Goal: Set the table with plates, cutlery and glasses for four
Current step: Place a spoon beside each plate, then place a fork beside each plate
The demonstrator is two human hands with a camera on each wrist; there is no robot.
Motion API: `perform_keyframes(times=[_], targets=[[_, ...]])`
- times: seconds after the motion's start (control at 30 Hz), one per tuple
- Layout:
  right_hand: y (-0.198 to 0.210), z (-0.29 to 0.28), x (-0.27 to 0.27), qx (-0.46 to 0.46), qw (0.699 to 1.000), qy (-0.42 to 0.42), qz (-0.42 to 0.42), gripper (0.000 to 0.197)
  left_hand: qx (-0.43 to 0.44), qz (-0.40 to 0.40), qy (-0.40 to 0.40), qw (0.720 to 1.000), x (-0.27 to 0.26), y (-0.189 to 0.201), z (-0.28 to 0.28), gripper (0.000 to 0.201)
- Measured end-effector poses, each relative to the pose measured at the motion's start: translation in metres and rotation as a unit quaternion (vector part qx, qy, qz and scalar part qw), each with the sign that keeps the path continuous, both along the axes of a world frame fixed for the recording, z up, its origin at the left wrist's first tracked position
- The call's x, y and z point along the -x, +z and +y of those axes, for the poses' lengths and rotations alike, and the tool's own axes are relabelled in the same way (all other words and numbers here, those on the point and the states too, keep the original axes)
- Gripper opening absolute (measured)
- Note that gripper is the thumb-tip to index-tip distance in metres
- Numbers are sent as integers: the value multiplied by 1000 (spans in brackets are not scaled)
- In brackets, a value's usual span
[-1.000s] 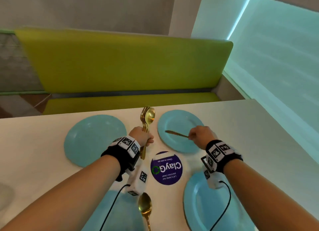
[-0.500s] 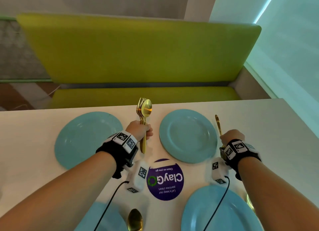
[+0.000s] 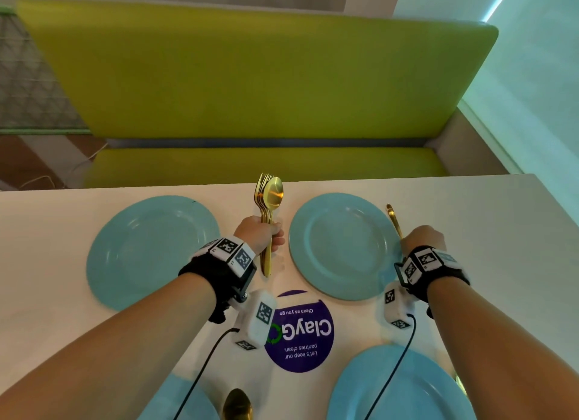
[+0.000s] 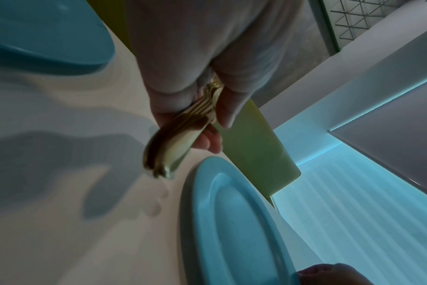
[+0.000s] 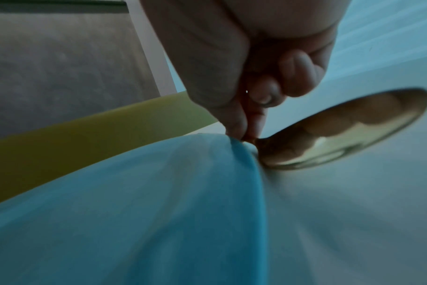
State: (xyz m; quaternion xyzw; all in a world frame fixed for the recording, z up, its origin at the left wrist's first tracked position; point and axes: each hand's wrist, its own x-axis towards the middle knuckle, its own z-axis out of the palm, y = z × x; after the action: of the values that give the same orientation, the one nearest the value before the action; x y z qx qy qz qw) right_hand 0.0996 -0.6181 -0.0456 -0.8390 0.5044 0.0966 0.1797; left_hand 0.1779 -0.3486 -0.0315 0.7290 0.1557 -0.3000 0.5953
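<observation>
Four light blue plates lie on the white table (image 3: 47,231): far left (image 3: 153,250), far right (image 3: 341,244), near right (image 3: 398,385), near left (image 3: 188,401). Between the two far plates, my left hand (image 3: 266,234) grips a bundle of gold forks and a spoon (image 3: 270,194), held upright; their handles (image 4: 168,146) point down at the table. My right hand (image 3: 419,239) pinches a gold spoon (image 3: 393,219) just right of the far right plate. Its bowl (image 5: 349,131) sits low by the plate rim (image 5: 244,154), handle pointing away from me. Whether it touches the table I cannot tell.
A round purple sticker (image 3: 297,332) marks the table's middle. Another gold spoon (image 3: 237,404) lies between the near plates. A green bench (image 3: 250,84) runs along the far edge of the table, and a pale wall (image 3: 532,106) stands at the right.
My right hand has carried the spoon from above the far right plate to that plate's right side. The left hand has kept its grip on the cutlery bundle.
</observation>
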Motion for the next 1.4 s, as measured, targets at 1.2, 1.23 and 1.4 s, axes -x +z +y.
perform_keyframes(times=[1.2, 1.23, 1.4], targets=[[58, 107, 3, -3, 953, 264, -147, 25, -15, 0, -65, 998, 30, 20, 26, 18], [61, 123, 7, -7, 945, 290, -150, 24, -14, -6, -74, 997, 35, 24, 32, 18], [70, 207, 39, 11, 911, 387, -139, 25, 10, -5, -129, 992, 69, 44, 75, 20]])
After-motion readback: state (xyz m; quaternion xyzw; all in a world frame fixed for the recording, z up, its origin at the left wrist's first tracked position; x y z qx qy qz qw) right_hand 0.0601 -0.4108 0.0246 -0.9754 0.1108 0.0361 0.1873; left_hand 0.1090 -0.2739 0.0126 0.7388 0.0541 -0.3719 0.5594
